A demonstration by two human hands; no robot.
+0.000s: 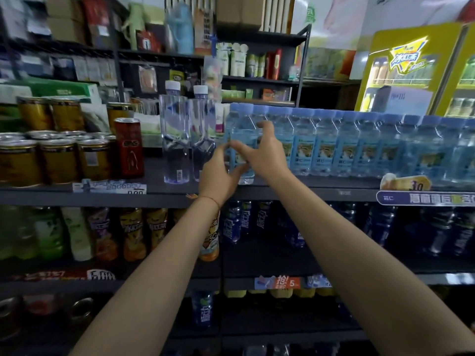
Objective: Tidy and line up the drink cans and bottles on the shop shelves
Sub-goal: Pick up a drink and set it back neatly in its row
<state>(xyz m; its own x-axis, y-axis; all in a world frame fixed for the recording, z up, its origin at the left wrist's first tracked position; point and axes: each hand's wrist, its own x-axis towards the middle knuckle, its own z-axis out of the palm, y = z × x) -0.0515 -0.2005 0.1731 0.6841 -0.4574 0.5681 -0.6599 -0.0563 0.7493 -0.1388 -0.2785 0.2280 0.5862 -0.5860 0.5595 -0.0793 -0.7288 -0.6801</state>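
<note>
Hands meet at the leftmost blue bottle (pixel 240 150) on the top shelf (pixel 164 195): my left hand (pixel 218 176) and right hand (pixel 264 152) both curl around it. It heads a row of blue bottles (pixel 359 145), right of two clear bottles (pixel 189 134).

Small shop, convenience-store type. Dark metal shelf (pixel 282 192) in tiers, packed with drinks: row of blue-capped water bottles (pixel 359 145) along front edge, gold cans (pixel 59 160) stacked left, tall red can (pixel 129 147), dark blue bottles (pixel 239 222) tier below. Price tags (pixel 110 187) and promo strip (pixel 426 197) clipped to shelf edges. Yellow lit drinks fridge (pixel 406 70) at right. Back shelving (pixel 257 78) with boxed goods, cartons on top.
</note>
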